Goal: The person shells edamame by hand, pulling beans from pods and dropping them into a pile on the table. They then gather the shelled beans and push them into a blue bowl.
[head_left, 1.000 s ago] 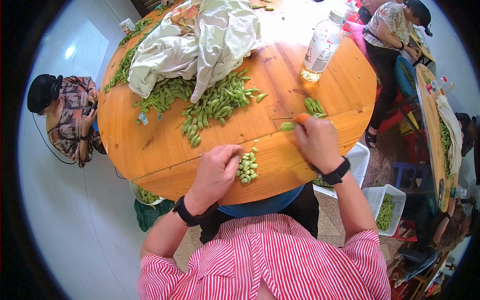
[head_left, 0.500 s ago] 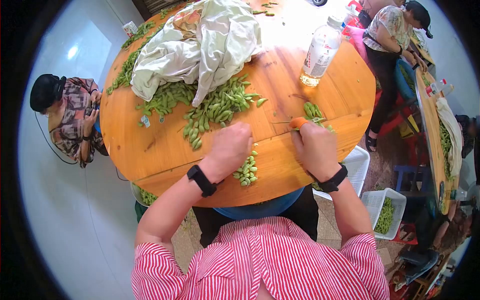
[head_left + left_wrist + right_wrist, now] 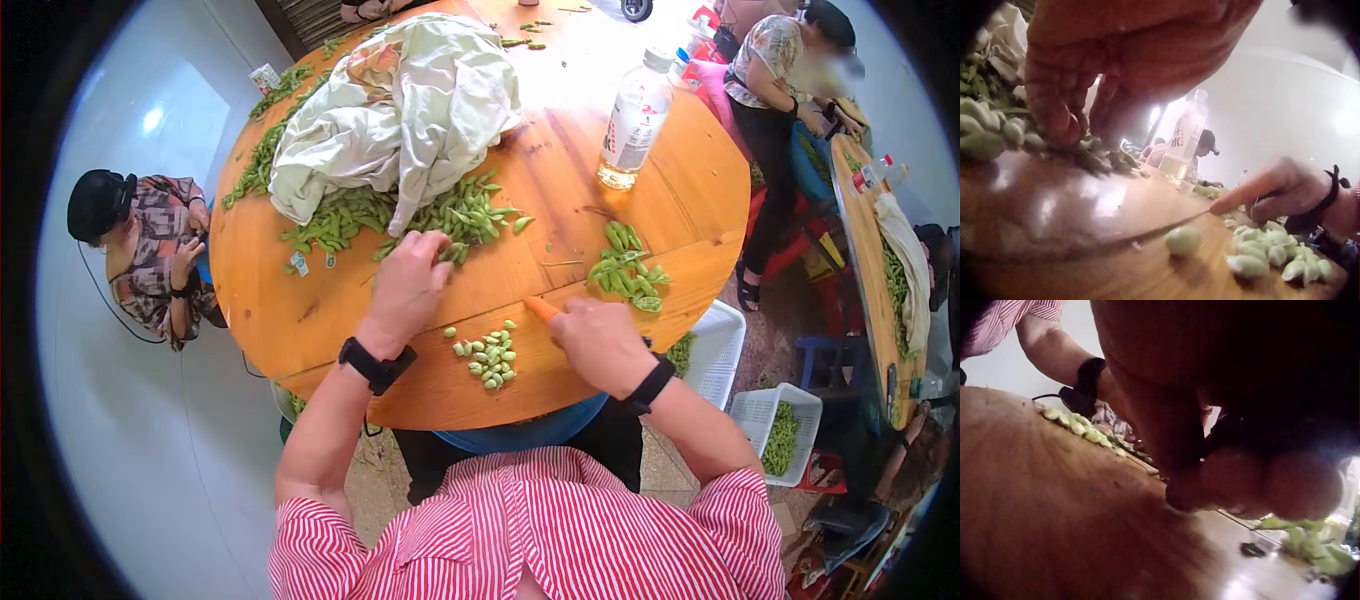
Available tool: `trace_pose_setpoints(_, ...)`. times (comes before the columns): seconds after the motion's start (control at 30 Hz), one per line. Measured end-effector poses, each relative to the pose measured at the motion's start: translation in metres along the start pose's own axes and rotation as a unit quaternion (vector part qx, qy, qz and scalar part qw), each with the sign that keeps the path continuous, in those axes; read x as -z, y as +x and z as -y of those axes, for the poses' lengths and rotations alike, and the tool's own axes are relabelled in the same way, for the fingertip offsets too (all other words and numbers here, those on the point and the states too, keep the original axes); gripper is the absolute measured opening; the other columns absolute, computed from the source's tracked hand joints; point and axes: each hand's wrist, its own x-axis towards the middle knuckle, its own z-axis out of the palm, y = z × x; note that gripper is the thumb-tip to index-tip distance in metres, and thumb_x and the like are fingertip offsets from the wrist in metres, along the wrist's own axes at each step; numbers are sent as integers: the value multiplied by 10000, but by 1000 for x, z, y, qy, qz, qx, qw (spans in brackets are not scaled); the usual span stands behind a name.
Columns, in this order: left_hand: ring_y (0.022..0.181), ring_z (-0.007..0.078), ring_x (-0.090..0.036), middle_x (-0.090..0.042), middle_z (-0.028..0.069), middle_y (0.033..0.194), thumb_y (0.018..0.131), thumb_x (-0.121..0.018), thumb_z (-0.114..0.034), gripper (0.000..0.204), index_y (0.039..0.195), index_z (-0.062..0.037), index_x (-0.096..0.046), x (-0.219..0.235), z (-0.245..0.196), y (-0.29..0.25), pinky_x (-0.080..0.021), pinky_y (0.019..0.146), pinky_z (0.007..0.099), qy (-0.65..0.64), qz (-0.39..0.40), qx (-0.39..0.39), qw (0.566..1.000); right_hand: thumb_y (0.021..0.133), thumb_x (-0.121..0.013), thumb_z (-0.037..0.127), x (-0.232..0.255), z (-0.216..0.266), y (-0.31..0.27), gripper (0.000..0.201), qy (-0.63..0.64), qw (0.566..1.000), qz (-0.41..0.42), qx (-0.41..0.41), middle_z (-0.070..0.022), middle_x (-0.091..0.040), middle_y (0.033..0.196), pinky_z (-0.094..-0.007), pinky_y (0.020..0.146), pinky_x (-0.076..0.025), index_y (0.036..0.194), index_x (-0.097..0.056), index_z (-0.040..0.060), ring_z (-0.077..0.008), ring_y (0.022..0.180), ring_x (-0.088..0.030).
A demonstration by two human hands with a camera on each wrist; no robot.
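Observation:
My left hand (image 3: 408, 285) reaches to the near edge of a pile of green soybean pods (image 3: 460, 212); in the left wrist view its bent fingers point down right at the pods. My right hand (image 3: 603, 345) is low over the wooden table (image 3: 560, 370), an orange covering (image 3: 541, 307) on its outstretched index finger and the other fingers loosely curled, nothing visible in them. Between the hands lies a small heap of shelled green beans (image 3: 492, 360), with one loose bean (image 3: 1183, 240) apart from it. Beyond the right hand is a smaller group of pods (image 3: 632, 278).
A whitish cloth (image 3: 400, 110) covers much of the large pile. A plastic bottle (image 3: 636, 120) with yellowish liquid stands at the back right. White baskets (image 3: 745, 415) are on the floor at right. People sit or stand on both sides.
My left hand has moved from beside the shelled beans forward to the pod pile. My right hand has left the smaller pod group and come nearer the beans. A loose bean now lies left of the heap.

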Motion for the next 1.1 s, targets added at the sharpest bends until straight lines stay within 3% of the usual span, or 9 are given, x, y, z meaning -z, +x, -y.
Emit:
trace_pose_setpoints(0.23,854,350,-614,-595,142,930,819,-704,-130,247,1032,-53,-608,-9,-10,2,-491,741,444,97,29,36,994,872,-546,64,6,-18,-10,244,-21,991,-44,-128,-143,-635,801,-424,629,-525,1105,-591,8,-321,760,-665)
trace_pose_setpoints(0.37,872,355,-617,-599,139,947,810,-710,-139,223,989,-57,-606,-12,-2,3,-494,737,450,94,31,31,995,853,-553,41,6,-11,-14,215,60,987,-81,-124,-162,-627,819,-436,665,-525,1060,-590,-2,-345,791,-653)
trace_pose_setpoints(0.47,872,359,-615,-598,140,941,804,-702,-131,194,956,-62,-603,-9,-6,1,-494,733,452,92,21,30,995,840,-556,29,-3,-5,-9,203,125,987,-78,-63,-171,-617,851,-443,700,-525,1040,-584,4,-359,831,-640)
trace_pose_setpoints(0.57,871,364,-610,-597,138,931,798,-685,-115,167,934,-66,-601,-6,-9,-6,-493,732,454,88,8,22,996,838,-547,34,-1,10,3,164,86,996,-10,-21,-164,-604,892,-445,725,-527,998,-576,20,-357,865,-633)
trace_pose_setpoints(0.7,883,358,-608,-599,131,930,779,-670,-104,175,938,-55,-616,-7,-3,-14,-496,754,441,74,-5,35,997,842,-543,50,-1,2,6,150,60,997,18,-44,-172,-608,899,-444,735,-527,985,-574,15,-362,868,-634)
trace_pose_setpoints(0.8,891,347,-610,-603,132,938,775,-673,-115,185,938,-39,-632,-2,0,-17,-494,766,426,72,-1,56,996,833,-550,30,-8,-13,2,98,56,990,-76,-103,-212,-601,868,-479,715,-499,903,-589,-25,-406,828,-615)
trace_pose_setpoints(0.97,905,338,-601,-613,143,948,765,-683,-113,183,915,-17,-640,3,-4,-20,-486,783,415,33,-32,23,999,861,-573,35,3,-7,0,163,161,980,-67,-91,-216,-620,871,-470,717,-496,1009,-623,-12,-400,831,-625)
trace_pose_setpoints(1.03,784,274,-617,-636,115,877,795,-690,-90,177,942,-6,-636,6,-8,-21,-497,708,378,23,-86,-24,996,862,-589,43,0,-1,4,170,200,974,-74,-73,-209,-621,861,-460,712,-495,1022,-628,0,-395,828,-626)
trace_pose_setpoints(1.1,711,216,-604,-639,89,830,821,-692,-86,170,961,-6,-639,8,-16,-23,-487,647,336,-49,-79,19,995,871,-603,58,-3,8,11,186,264,957,-113,-43,-203,-622,804,-444,678,-492,1049,-634,16,-383,782,-632)
